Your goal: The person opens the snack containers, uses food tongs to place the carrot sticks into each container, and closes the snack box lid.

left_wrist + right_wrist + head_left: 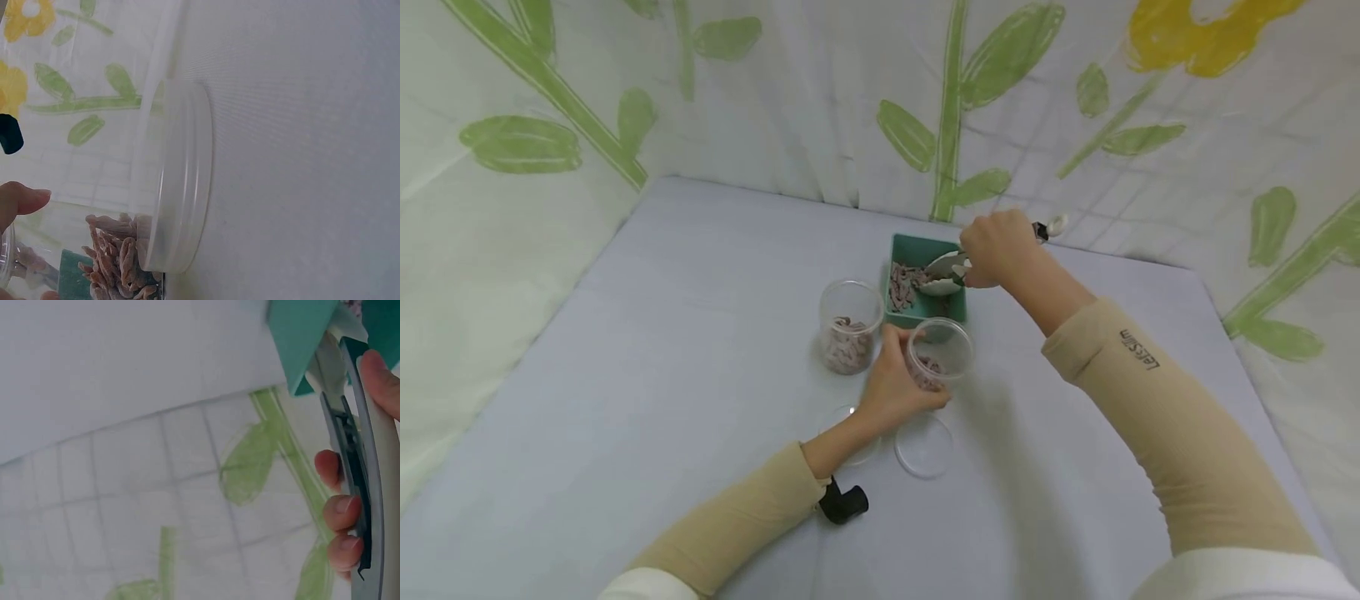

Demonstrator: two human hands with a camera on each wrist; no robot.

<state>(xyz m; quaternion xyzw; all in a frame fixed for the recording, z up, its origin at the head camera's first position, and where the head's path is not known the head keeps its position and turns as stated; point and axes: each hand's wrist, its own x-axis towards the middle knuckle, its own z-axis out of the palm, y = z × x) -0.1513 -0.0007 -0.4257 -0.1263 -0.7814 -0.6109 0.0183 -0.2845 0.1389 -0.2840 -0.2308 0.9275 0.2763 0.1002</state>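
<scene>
My right hand grips tongs with pale, spoon-like heads. Those heads point down into a green rectangular bin among wrinkled brownish-pink strips; whether they pinch any, I cannot tell. Just in front of the bin, my left hand holds a clear plastic jar round its side. That jar is open at the top, with some strips low inside. A second clear jar stands upright to the left, also uncovered, with more strips in it.
Two clear round lids lie on the table nearer me: one lid in plain sight, the other lid partly behind my left wrist. A black wrist camera sits beneath the left forearm. Behind the table hangs a flower-patterned curtain.
</scene>
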